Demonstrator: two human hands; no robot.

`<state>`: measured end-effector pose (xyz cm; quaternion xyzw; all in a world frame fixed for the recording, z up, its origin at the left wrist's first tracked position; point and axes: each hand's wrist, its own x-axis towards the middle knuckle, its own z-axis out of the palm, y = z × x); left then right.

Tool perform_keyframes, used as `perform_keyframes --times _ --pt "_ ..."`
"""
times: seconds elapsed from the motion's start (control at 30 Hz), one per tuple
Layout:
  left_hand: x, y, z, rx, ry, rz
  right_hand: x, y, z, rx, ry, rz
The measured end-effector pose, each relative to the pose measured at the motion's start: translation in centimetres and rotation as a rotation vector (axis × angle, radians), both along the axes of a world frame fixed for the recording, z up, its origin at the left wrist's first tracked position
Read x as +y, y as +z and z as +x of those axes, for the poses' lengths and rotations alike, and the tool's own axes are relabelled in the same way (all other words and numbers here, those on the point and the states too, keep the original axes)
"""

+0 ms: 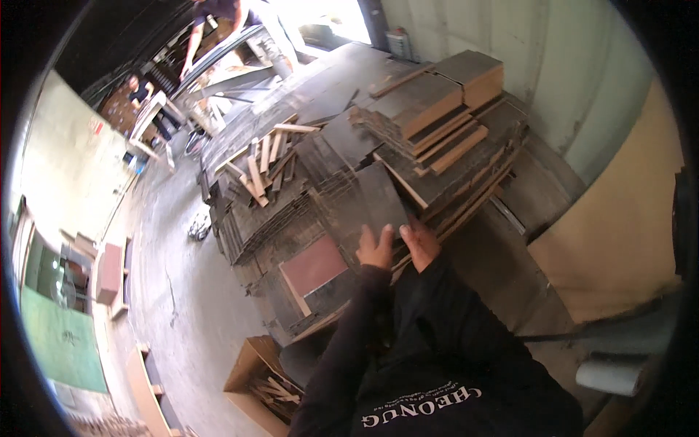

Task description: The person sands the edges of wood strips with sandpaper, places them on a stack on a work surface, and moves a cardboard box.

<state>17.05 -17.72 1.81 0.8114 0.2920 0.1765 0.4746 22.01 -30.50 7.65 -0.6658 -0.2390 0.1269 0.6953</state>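
A dark grey flat board [373,195] lies on top of a low stack, just beyond my hands. My left hand [375,249] rests at its near edge, fingers spread apart on the surface. At the board's near right corner, my right hand [421,246] has its thumb over the top and its other fingers at the side edge, partly hidden. Left of my hands lies a reddish-brown rectangular panel [314,264] with a pale wooden strip [294,290] along its left side.
Thicker stacked boards [429,102] rise at the far right. Loose pale wood strips [261,162] lie at the far left of the pile. A cardboard box [251,368] with wood scraps stands near my left. Two people work beyond, one at a frame, one at a table [151,114].
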Motion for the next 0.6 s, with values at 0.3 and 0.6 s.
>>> perform_keyframes --times 0.3,0.6 --pt "-7.2 6.4 -2.6 0.214 0.151 -0.175 -1.9 -2.7 -0.5 -0.062 0.025 -0.008" --pt "-7.2 3.4 -2.6 -0.177 0.241 -0.259 -1.0 0.0 -0.1 0.334 0.059 0.127"
